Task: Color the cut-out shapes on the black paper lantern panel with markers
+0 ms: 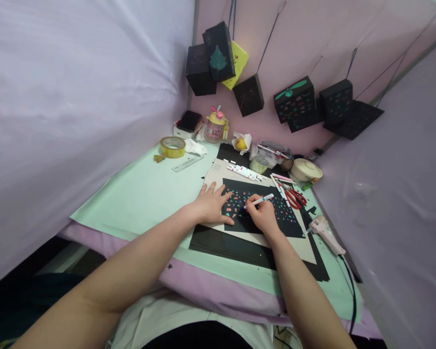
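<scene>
A sheet of black paper (243, 224) lies in front of me, dotted with small coloured triangles and other shapes. My left hand (211, 206) rests flat on its left edge with the fingers spread. In my right hand (263, 213) is a white marker (263, 199) with a blue band, gripped like a pen. Its tip end points down-left at the black paper, near the middle of the shapes; the exact contact is too small to tell. Beneath the paper is a pale board (310, 249), with more black sheets (232, 247) under that.
Behind the paper lie several white markers (245, 172). Red-handled scissors (296, 198) and a glue gun (327, 235) with a cord are at right. A tape roll (173, 147), ruler (189, 163) and bottle (215, 127) stand back left. Decorated black boxes (249, 95) hang above.
</scene>
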Available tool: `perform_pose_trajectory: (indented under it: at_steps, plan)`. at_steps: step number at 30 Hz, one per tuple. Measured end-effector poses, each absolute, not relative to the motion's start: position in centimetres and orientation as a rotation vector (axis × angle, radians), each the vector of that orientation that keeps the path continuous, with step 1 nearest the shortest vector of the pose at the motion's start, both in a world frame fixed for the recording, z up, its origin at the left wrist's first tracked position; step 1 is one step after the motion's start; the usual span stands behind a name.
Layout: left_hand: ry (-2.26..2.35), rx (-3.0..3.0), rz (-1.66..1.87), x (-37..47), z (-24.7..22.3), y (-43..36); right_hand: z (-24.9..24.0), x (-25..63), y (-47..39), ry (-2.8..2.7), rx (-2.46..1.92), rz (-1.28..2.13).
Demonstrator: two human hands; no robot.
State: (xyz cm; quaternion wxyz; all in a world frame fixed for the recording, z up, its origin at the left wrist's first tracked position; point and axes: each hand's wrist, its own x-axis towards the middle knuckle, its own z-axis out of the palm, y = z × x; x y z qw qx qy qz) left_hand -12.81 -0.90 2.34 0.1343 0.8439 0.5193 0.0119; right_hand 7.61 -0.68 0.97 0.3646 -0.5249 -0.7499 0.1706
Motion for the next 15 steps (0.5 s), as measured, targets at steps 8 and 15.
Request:
perform_pose_trajectory:
  at_steps: [8, 15]
  plan:
    - [1.506, 2.444, 0.029, -12.79, 2.16, -0.75, 0.81, 7.70, -0.58, -1.930, -1.341, 0.451]
    - [1.503, 2.441, 0.008, -12.76, 2.44, -0.84, 0.99, 7.70, -0.61, -1.939, -1.348, 0.442]
